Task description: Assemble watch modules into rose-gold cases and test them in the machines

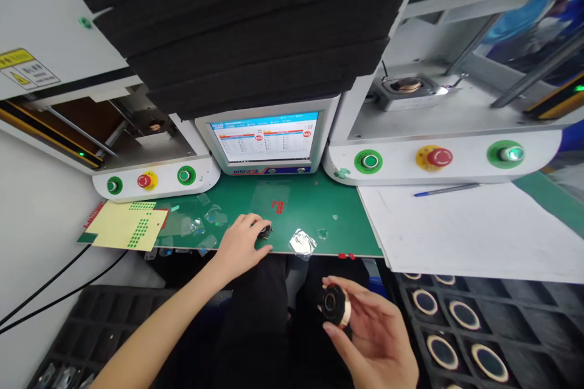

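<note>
My right hand (pixel 371 331) holds a small round black part with a gold-coloured rim (pixel 334 306) over my lap, its face turned up toward me. My left hand (pixel 241 244) rests on the green mat (pixel 310 213), its fingers closed over a second small dark round part (pixel 264 231) near the mat's front edge. A crumpled piece of clear film (pixel 302 243) lies just right of that hand.
A screen (pixel 265 137) stands behind the mat between two white machines with green and red buttons (pixel 148 181) (pixel 434 158). Yellow sticker sheets (pixel 128 225) lie left. White paper with a pen (pixel 444 189) lies right. Black trays of ringed parts (pixel 460 316) sit lower right; a dark tray (pixel 91 334) sits lower left.
</note>
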Motion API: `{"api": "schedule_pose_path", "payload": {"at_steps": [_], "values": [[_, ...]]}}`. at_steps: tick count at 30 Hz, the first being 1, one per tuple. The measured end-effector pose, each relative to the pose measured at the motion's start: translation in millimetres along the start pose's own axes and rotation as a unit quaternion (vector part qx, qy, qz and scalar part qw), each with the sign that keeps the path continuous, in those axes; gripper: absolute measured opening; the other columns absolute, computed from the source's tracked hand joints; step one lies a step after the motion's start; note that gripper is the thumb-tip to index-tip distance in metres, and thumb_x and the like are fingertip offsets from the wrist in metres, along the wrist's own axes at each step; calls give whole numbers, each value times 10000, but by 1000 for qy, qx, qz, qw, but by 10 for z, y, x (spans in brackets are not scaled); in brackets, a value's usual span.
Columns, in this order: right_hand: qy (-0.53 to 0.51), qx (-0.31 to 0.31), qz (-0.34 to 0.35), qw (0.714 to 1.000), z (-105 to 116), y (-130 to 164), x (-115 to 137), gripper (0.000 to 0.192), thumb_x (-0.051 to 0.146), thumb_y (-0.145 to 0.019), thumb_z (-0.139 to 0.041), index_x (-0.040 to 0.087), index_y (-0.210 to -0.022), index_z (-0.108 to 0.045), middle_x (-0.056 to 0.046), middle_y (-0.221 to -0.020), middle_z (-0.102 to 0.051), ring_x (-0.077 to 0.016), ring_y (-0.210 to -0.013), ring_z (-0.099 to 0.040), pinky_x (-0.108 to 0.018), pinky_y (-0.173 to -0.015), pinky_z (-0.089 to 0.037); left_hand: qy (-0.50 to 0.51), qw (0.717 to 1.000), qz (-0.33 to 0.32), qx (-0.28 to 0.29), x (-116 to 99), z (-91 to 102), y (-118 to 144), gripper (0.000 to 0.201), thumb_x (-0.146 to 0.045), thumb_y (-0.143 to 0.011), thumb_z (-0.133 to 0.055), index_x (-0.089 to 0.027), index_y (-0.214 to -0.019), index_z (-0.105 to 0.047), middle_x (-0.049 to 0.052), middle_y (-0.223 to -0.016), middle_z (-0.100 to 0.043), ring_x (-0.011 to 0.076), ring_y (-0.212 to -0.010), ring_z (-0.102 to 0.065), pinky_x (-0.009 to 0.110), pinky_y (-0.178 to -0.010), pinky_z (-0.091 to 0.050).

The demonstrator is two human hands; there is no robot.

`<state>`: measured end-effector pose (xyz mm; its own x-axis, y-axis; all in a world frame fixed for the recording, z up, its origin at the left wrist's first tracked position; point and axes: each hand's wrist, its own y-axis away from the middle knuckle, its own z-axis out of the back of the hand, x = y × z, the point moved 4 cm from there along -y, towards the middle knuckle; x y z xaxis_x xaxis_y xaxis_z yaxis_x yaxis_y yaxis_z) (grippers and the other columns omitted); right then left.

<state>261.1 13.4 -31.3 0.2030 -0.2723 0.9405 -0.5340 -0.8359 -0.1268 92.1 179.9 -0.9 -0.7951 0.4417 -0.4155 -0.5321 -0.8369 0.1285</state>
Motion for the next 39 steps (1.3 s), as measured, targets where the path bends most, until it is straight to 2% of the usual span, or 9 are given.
{"api": "schedule_pose_path", "payload": {"at_steps": [7,15,21,25,27,30,33,36,39], "values": [[-1,-64,-35,997,-1,114,-79,375,221,-822,-776,224,-1136,-571,-104,-1139,-715,-220,-1077,-715,-347,-945,-599,-57,995,-17,79,115,-24,-314,262,-142,-805,-737,-173,-1062,-695,99,-1094,-640,292,-1007,-645,400,-915,-511],[-24,-53,-42,997,-45,101,-57,364,263,-816,-789,232,-1112,-580,-82,-1130,-723,-184,-1077,-713,-272,-956,-577,103,994,19,42,167,53,-343,224,-217,-696,-806,-176,-879,-683,68,-964,-659,252,-872,-633,382,-877,-503],[24,-18,-44,999,124,-35,-49,416,248,-731,-847,222,-1066,-601,-100,-1075,-745,-226,-995,-742,-313,-876,-619,353,932,85,-13,211,86,-354,304,-403,-862,-567,-118,-913,-657,103,-822,-688,184,-679,-646,289,-650,-547],[150,48,55,986,219,-339,70,400,219,-720,-839,220,-1051,-614,-82,-1014,-766,-205,-892,-761,-272,-779,-635,422,899,116,-25,221,16,-444,219,-304,-873,-578,-96,-880,-647,111,-788,-691,164,-659,-656,268,-627,-545],[230,46,140,962,214,-549,137,388,270,-760,-811,217,-1076,-593,-85,-1022,-758,-212,-897,-755,-304,-790,-633,417,899,129,-28,254,-43,-524,148,-240,-894,-592,-101,-884,-643,63,-719,-669,151,-634,-655,269,-628,-548],[400,135,229,877,21,-967,71,337,291,-844,-715,211,-1121,-540,-109,-1064,-736,-242,-955,-735,-364,-809,-614,372,915,142,-61,361,-117,-692,129,-246,-943,-627,-118,-932,-640,8,-738,-652,144,-659,-654,294,-661,-563],[505,276,227,786,-257,-1457,-200,294,223,-834,-678,224,-1100,-552,-79,-1009,-736,-247,-910,-727,-347,-745,-593,296,938,148,-99,480,-147,-854,164,-288,-957,-648,-124,-950,-648,22,-873,-670,161,-771,-664,337,-732,-575],[533,353,220,737,-491,-1840,-453,323,153,-759,-702,230,-1050,-587,-44,-908,-744,-257,-830,-722,-332,-686,-563,219,959,140,-117,533,-154,-933,170,-299,-951,-657,-129,-945,-664,42,-943,-683,188,-866,-667,388,-820,-566],[549,402,225,697,-646,-1985,-639,323,151,-750,-687,215,-1054,-600,-52,-849,-744,-277,-809,-716,-340,-662,-542,158,973,115,-120,520,-160,-929,150,-283,-925,-690,-139,-885,-682,46,-954,-697,211,-963,-660,434,-910,-534]]}}
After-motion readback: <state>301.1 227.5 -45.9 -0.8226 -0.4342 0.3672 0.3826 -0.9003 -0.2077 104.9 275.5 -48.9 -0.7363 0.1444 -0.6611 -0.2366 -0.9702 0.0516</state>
